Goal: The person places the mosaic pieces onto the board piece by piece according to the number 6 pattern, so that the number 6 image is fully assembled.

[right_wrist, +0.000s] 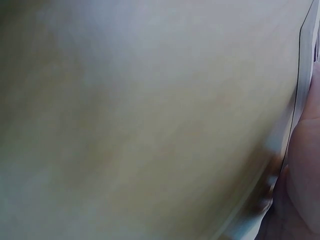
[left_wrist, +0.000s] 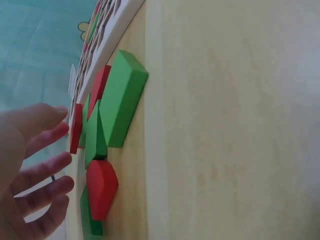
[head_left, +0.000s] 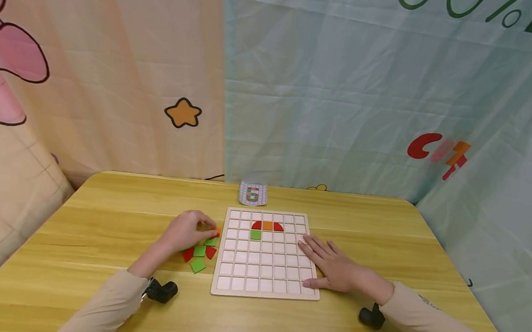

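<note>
My left hand (head_left: pixel 190 230) is over a loose pile of tiles left of the grid board (head_left: pixel 265 297). Its thumb and fingers are spread, tips right at a red tile (left_wrist: pixel 76 128) near the board's edge. Around it lie green tiles (head_left: pixel 198 265) and red quarter-round tiles (head_left: pixel 210 252), some overlapping. My right hand (head_left: pixel 335 268) rests on the board's right edge, fingers extended. Near the board's top, an orange square (head_left: pixel 267 225) sits between two rounded red tiles (head_left: pixel 256 225), with a green square (head_left: pixel 255 234) below the left one.
A small pattern card (head_left: pixel 253 193) lies behind the board, near the back edge of the wooden table (head_left: pixel 360 220). Printed curtains (head_left: pixel 323 97) hang behind the table. A black wrist camera (head_left: pixel 162 291) is strapped at the left wrist, and another (head_left: pixel 371 317) at the right.
</note>
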A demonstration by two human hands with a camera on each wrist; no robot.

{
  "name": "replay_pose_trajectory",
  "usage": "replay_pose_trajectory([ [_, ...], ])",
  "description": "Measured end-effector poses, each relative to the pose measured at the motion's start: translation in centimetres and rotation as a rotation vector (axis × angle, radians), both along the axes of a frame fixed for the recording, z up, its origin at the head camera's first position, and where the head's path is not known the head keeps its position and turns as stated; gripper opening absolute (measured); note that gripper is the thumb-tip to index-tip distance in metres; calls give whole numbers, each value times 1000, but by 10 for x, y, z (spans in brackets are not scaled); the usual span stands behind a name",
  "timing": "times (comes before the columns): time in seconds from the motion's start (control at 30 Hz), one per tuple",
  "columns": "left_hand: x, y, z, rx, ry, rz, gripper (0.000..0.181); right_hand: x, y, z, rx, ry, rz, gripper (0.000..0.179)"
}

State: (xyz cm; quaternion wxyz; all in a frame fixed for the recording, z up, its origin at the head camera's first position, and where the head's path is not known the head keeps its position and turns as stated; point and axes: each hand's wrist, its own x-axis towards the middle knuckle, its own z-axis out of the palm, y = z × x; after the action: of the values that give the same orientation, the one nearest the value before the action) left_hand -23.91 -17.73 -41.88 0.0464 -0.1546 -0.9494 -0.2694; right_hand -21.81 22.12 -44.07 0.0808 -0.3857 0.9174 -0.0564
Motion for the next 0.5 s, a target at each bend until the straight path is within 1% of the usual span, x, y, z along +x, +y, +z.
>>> replay_pose_trajectory([
  [0.1, 0, 0, -1, -6, 9, 0, 14, 0, 0, 0, 12, 2, -2, 89],
  [0.27, -1, -1, -1, -5, 22, 17, 14, 1, -1, 2, 6, -9, -1, 89],
  [0.43, -3, 0, -1, -13, -13, 33, 13, 0, 0, 0, 24, -8, -9, 90],
  [0.5, -4, 1, -2, -11, -30, 39, 16, -1, 0, 0, 15, -10, -10, 89],
])
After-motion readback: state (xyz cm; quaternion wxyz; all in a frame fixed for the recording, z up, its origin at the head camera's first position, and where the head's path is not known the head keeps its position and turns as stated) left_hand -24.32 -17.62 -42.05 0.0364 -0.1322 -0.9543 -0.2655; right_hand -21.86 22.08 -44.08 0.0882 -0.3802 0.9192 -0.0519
